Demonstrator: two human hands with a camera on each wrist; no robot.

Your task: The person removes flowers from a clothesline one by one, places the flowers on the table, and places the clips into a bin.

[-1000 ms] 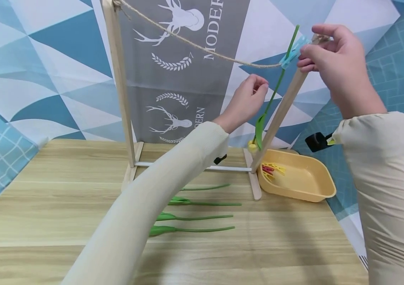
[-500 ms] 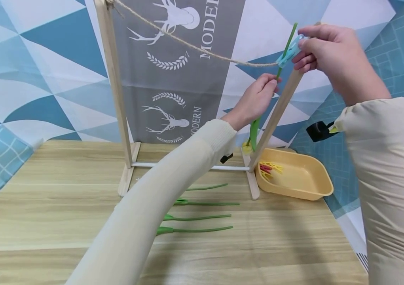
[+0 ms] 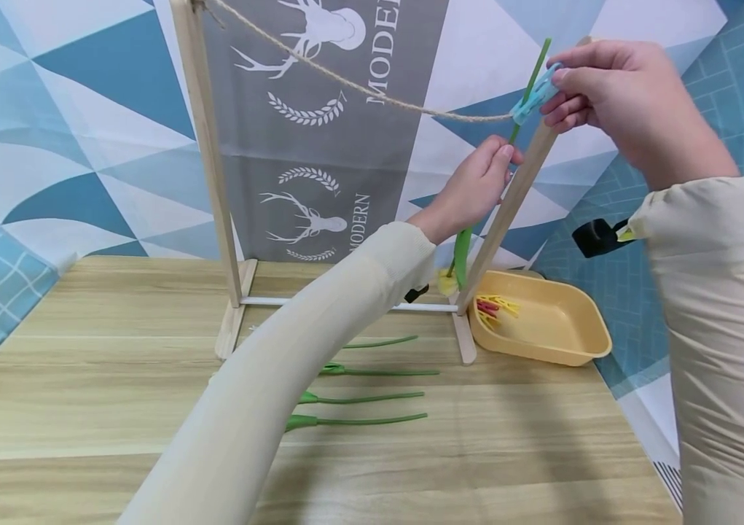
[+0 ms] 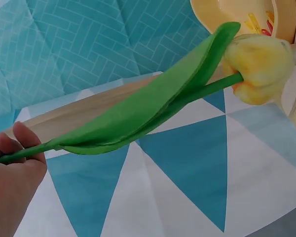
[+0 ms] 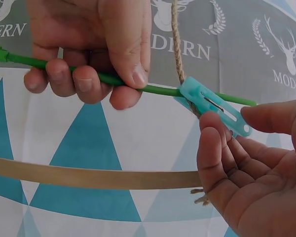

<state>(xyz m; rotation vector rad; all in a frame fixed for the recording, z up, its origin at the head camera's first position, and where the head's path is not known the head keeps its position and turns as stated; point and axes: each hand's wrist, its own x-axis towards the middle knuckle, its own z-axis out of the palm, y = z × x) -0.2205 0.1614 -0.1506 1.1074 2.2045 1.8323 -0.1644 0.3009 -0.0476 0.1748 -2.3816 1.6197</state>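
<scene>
A yellow artificial tulip (image 4: 260, 64) hangs head down by the right post, its green leaf (image 4: 153, 106) angled along the stem. My left hand (image 3: 473, 182) grips its stem just below a light blue clothespin (image 3: 532, 98). That clothespin sits across the twine (image 3: 345, 78) and the stem, close to the post's top. My right hand (image 3: 634, 102) holds the clothespin's handle end between thumb and fingers, as the right wrist view shows. The stem's cut end sticks out past the clothespin.
A wooden frame with a left post (image 3: 209, 146) and right post (image 3: 509, 208) stands on the table (image 3: 116, 386). Several tulips with green stems (image 3: 372, 421) lie in front, partly behind my left sleeve. A yellow tray (image 3: 558, 321) at right holds red and yellow clothespins (image 3: 495, 308).
My left hand has moved right and taken hold of the tulip's stem below the clothespin. The flower head has swung slightly left. My right hand stays at the clothespin.
</scene>
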